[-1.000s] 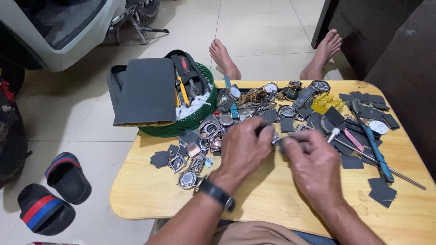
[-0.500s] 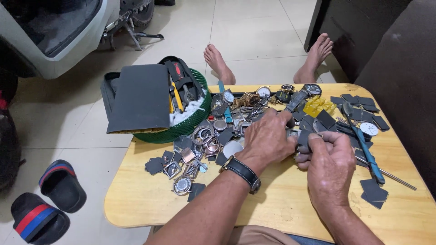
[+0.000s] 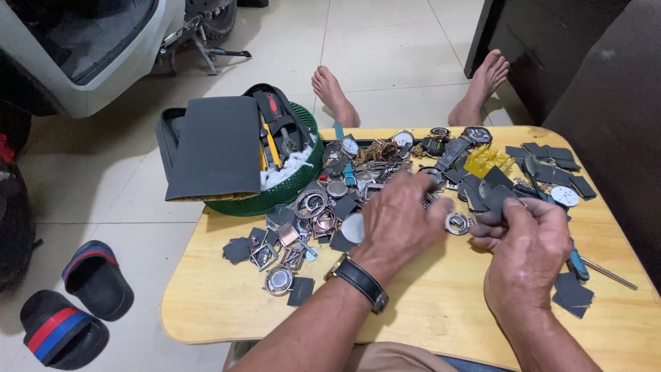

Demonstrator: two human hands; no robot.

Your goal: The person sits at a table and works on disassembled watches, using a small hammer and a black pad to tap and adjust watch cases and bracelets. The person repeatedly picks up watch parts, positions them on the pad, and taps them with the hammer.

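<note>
My left hand (image 3: pixel 401 220) and my right hand (image 3: pixel 527 242) meet over the middle of a low wooden table (image 3: pixel 441 310). Between their fingertips sits a small round metal watch case (image 3: pixel 457 223); the left fingers pinch its left edge and the right fingers close on its right side. A dark wristwatch (image 3: pixel 360 281) is on my left wrist. Just behind the hands lies a heap of watch parts (image 3: pixel 385 165): cases, dials, straps, bezels. More round and square metal cases (image 3: pixel 296 234) lie left of my left hand.
A green basket (image 3: pixel 289 189) with tools, white wadding and a dark grey folded pouch (image 3: pixel 215 146) stands at the table's back left corner. Dark flat pieces (image 3: pixel 569 293) and a blue-handled tool (image 3: pixel 575 260) lie right. My bare feet (image 3: pixel 335 95) rest beyond the table. Sandals (image 3: pixel 65 313) are on the floor.
Both hands have stayed together over the table's middle, and the round watch case between the fingertips has come into plain sight. The view has shifted a little left and closer.
</note>
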